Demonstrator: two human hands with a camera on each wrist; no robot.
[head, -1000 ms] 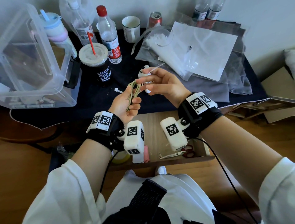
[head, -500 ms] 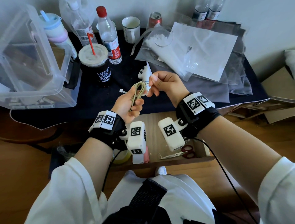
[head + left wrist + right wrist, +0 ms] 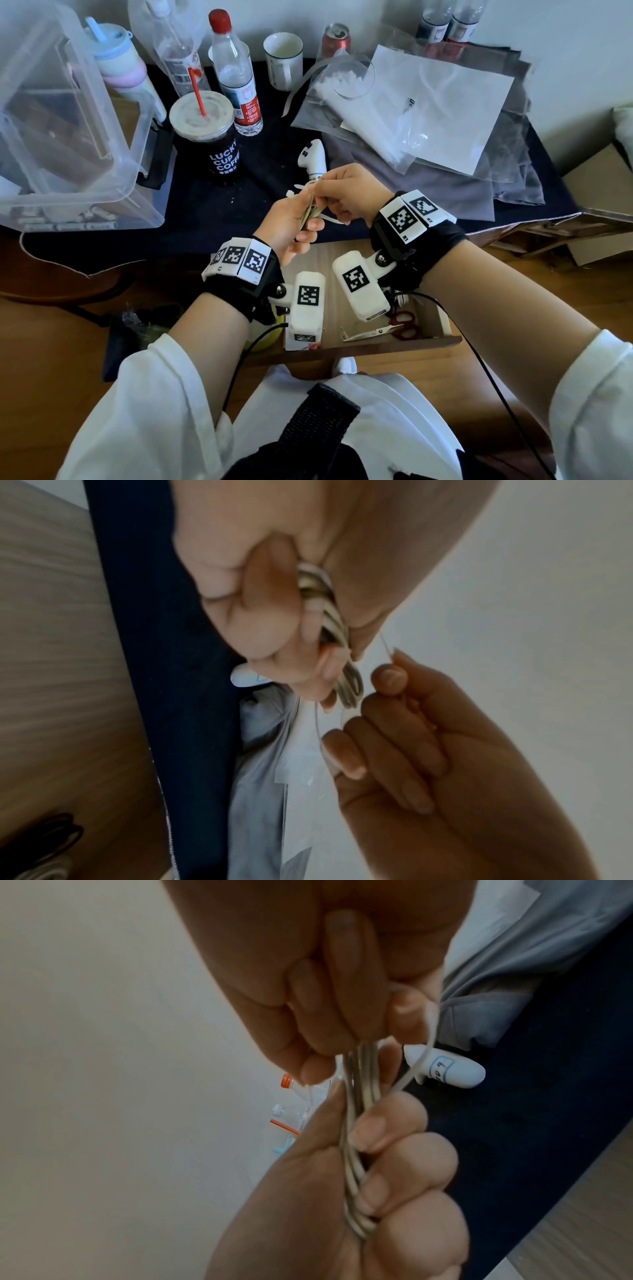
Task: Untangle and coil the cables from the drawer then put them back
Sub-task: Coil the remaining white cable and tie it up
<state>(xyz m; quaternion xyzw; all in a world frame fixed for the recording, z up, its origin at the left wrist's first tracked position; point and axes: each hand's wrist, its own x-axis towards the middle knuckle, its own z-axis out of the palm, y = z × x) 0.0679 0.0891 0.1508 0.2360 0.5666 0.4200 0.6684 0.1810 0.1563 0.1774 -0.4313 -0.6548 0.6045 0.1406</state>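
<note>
My left hand point(image 3: 294, 224) grips a small coil of beige cable point(image 3: 310, 216), its fingers curled round the loops point(image 3: 354, 1167). Close against it, my right hand point(image 3: 342, 192) pinches a thin white tie strip point(image 3: 416, 1058) that runs round the coil point(image 3: 337, 631). In the left wrist view the strip point(image 3: 318, 721) passes between the right hand's fingertips point(image 3: 346, 753). Both hands hover above the table edge, over the open wooden drawer point(image 3: 424, 344). Most of the coil is hidden inside the left fist.
A dark cloth point(image 3: 205, 205) covers the table. On it stand a clear plastic box point(image 3: 68, 137), a coffee cup with a red straw point(image 3: 209, 137), bottles point(image 3: 236, 78), a mug point(image 3: 282, 58), plastic bags point(image 3: 428, 113) and a white controller point(image 3: 313, 159). Red-handled scissors point(image 3: 383, 330) lie in the drawer.
Both hands have come lower and nearer to me, and closer together. The right hand, earlier raised with the strip held out, now has its fingers down against the coil.
</note>
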